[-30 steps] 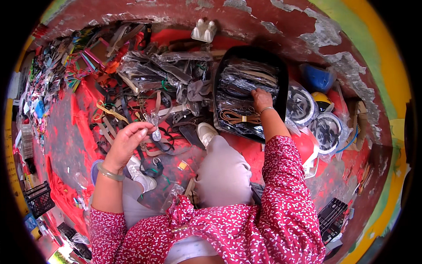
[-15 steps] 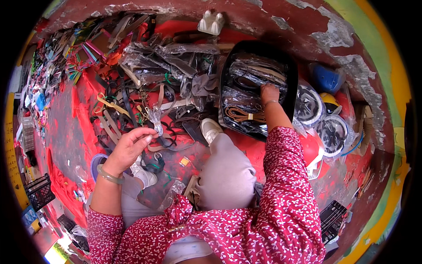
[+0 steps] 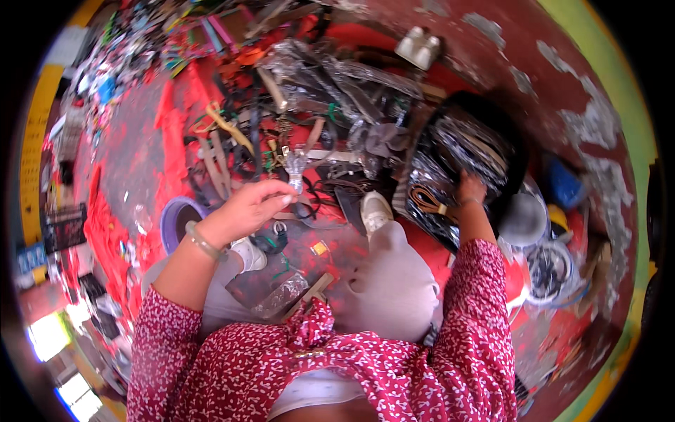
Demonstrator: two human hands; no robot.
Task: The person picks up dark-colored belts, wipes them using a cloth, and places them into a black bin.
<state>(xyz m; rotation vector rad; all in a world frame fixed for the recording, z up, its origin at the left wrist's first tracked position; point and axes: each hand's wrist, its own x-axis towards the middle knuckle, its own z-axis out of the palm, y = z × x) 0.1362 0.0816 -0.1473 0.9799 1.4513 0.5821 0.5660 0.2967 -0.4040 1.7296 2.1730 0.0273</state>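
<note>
My left hand (image 3: 256,207) has its thumb and fingers pinched on the lower end of a small whitish, shiny bundle (image 3: 294,167), which looks like clear plastic wrap or thin bands. The bundle stands up above the fingertips, over a heap of loose belts and straps (image 3: 242,151). Inside a black plastic bin (image 3: 512,123), my right hand (image 3: 470,190) reaches down among belts in clear plastic wrap (image 3: 467,144). Blur and the wrapped belts hide its fingertips, so I cannot tell whether it grips one. A coiled brown belt (image 3: 425,199) lies beside that hand.
More plastic-wrapped belts (image 3: 330,77) are piled left of the bin. A pale moulded tray (image 3: 418,48) sits by the peeling wall. Right of the bin are a blue helmet-like thing (image 3: 564,181) and wrapped round items (image 3: 548,271). A purple bucket (image 3: 184,218) stands near my left forearm.
The whole view has turned and slid, so the bin and heap appear farther right and lower. My left hand still pinches the bundle; my right hand stays inside the bin.
</note>
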